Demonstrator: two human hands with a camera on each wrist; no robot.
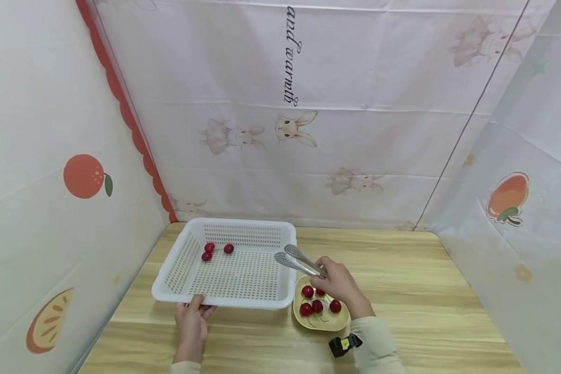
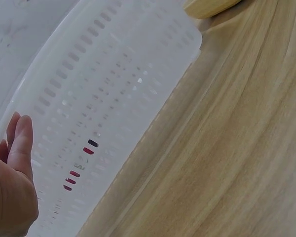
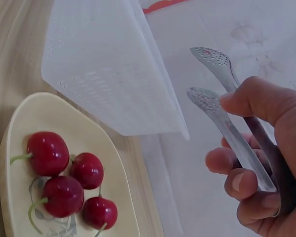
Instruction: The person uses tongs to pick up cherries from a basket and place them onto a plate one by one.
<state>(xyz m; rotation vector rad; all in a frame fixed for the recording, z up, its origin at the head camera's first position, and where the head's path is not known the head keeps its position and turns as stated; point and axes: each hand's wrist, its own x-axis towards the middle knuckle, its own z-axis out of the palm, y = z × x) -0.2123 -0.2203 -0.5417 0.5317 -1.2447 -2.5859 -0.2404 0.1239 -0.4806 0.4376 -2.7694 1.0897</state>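
My left hand point(image 1: 192, 323) holds the near rim of a white slotted plastic basket point(image 1: 238, 302), thumb over the edge and fingers beneath. Three cherries point(image 1: 228, 249) lie in the basket's far left part. In my right hand point(image 1: 337, 283) is a pair of metal tongs point(image 3: 237, 143) with perforated tips, gripped between thumb and fingers. The tips stand apart with nothing between them, over the basket's right rim. Below that hand sits a cream-yellow dish point(image 1: 324, 326) with several stemmed cherries point(image 3: 63, 196), partly hidden by the hand in the head view.
The wood-grain table point(image 1: 425, 301) carries basket and dish side by side. Printed cloth walls point(image 1: 355, 145) with rabbits and fruit close off the back and both sides. A black device point(image 1: 342, 345) is strapped at the right wrist.
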